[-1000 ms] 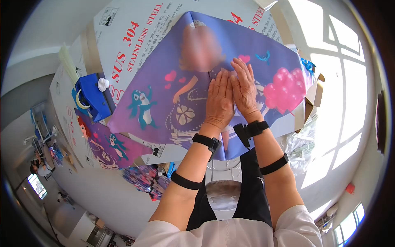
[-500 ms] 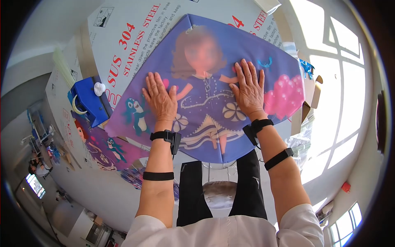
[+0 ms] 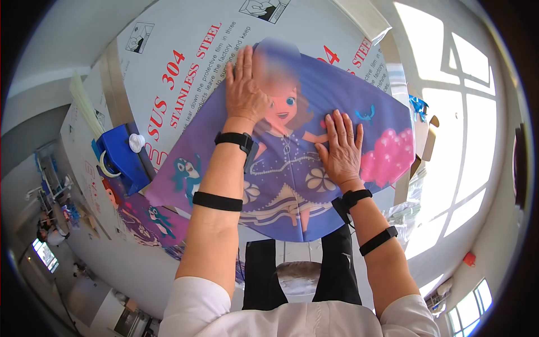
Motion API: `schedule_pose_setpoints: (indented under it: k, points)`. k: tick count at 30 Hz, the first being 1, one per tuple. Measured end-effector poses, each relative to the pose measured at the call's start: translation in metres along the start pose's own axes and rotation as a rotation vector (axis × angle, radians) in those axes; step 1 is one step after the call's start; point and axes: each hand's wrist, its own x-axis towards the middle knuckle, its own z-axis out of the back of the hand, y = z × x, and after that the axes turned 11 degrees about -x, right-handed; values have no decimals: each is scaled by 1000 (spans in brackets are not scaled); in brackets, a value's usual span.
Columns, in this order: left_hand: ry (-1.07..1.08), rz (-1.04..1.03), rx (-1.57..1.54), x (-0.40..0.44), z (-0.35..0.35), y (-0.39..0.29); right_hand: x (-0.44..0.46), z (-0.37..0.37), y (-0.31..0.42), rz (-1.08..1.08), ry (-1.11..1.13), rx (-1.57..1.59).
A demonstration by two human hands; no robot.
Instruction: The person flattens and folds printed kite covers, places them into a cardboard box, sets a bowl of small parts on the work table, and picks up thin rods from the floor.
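A purple sheet of printed fabric (image 3: 289, 163) lies spread in front of me, with a cartoon girl, flowers, a blue animal and pink balloons on it. My left hand (image 3: 247, 92) rests at its upper left edge, fingers stretched out toward the far corner, thumb over the print. Flat on the right half lies my right hand (image 3: 342, 151), its fingers extended beside the printed girl's arm. Both palms are down and grip nothing. A fold line runs down the middle of the fabric, and its near edge hangs over the table edge.
The tabletop (image 3: 174, 84) is covered in film lettered "SUS 304 STAINLESS STEEL". A blue tape dispenser (image 3: 124, 157) stands at the left edge. Beyond it hangs another printed purple piece (image 3: 143, 216). Cardboard (image 3: 429, 137) and clear plastic (image 3: 407, 205) lie at the right. A stool (image 3: 300, 276) is below.
My left hand has slid forward and a little right, to the fabric's upper left edge. The fabric's far corner has drawn in and the near edge sits lower in view. My right hand stays flat.
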Motion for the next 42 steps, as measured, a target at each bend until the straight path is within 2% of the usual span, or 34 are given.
schedule_pose_setpoints:
  k: [1, 3, 4, 6, 8, 9, 11, 12, 14, 19, 23, 24, 25, 27, 29, 31, 35, 40, 42]
  points:
    - [-11, -10, 4, 12, 3, 16, 2, 1, -1, -4, -15, 0]
    - [-24, 146, 112, 29, 12, 31, 1, 1, -1, -2, 24, 12]
    - [-97, 201, 87, 32, 13, 24, 1, 2, -1, -6, 41, 9]
    - [-185, 67, -98, 28, 5, -25, 2, 3, -1, -6, 36, 20]
    - [1, -99, -403, 28, -12, -81, 1, 0, -2, 1, 33, 39]
    - [1, -96, -402, 30, -18, -83, 1, 0, -1, 4, 34, 39]
    - [146, -253, -208, 35, -32, -81, 1, -1, -2, -2, 34, 34]
    - [158, -248, -214, 39, -34, -74, 2, 2, -2, -7, 56, 39]
    - [103, -211, -114, 58, -31, -51, 1, 1, -2, -4, 62, 37]
    - [17, -176, -115, 89, -29, -19, 2, -2, -3, -9, 65, 55]
    - [-149, -97, 22, 131, -24, 37, 3, -1, -3, -7, 66, 54]
    - [-201, -129, 47, 133, -18, 47, 1, -1, -4, -6, 69, 64]
    - [-202, -134, 49, 130, -13, 33, 2, 0, -7, -10, 65, 66]
    - [-265, -9, -146, 95, -5, -10, 2, 1, -4, -10, 87, 61]
    - [-111, -83, -270, 55, -23, -72, 4, 0, -4, -12, 98, 61]
    - [114, -214, -227, 34, -33, -95, 2, -2, -3, -3, 40, 61]
    - [31, -129, -277, 47, -33, -76, 7, 0, -4, 1, 78, 36]
    - [49, -262, -214, 41, -35, -64, 1, -3, -3, 4, 50, 51]
    - [34, -242, -129, 52, -28, -40, 2, -6, -4, 5, 25, 46]
